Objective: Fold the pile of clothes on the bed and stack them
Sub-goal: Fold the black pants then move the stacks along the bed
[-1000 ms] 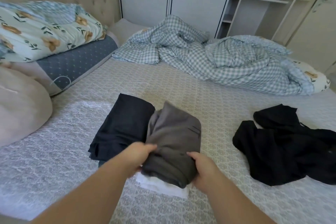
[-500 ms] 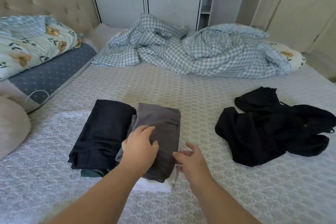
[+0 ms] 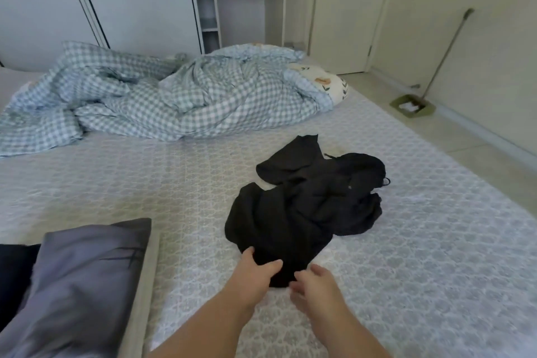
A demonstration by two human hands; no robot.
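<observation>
On the near middle of the bed, just in front of both hands: the black clothes, crumpled in one loose heap, not yet folded. Lying with one part thrown toward the far side and the bulk toward the near side, so easiest to take from the near edge.

At that near edge, the left hand: thumb to one side of a fold of black cloth, fingers curled to the other, pinching it. Probably held so in order to draw one garment free of the heap, or to pull the whole heap closer for sorting.

Just beside it, the right hand: blurred, fingers loosely spread and holding nothing, close to the cloth's edge. Impossible to tell whether touching the cloth or just short of it. Seemingly placed there to take a second corner, since spreading a garment flat needs two points of hold.

At the lower left, the folded grey garment, lying flat on something pale beneath, with the folded dark garment touching its left side. Kept well apart from the black heap, likely to separate finished from unfinished.

Across the far side, a checked duvet, bunched up and no part of the work.

Judging by this, most of the task done; only the black heap remaining.
</observation>
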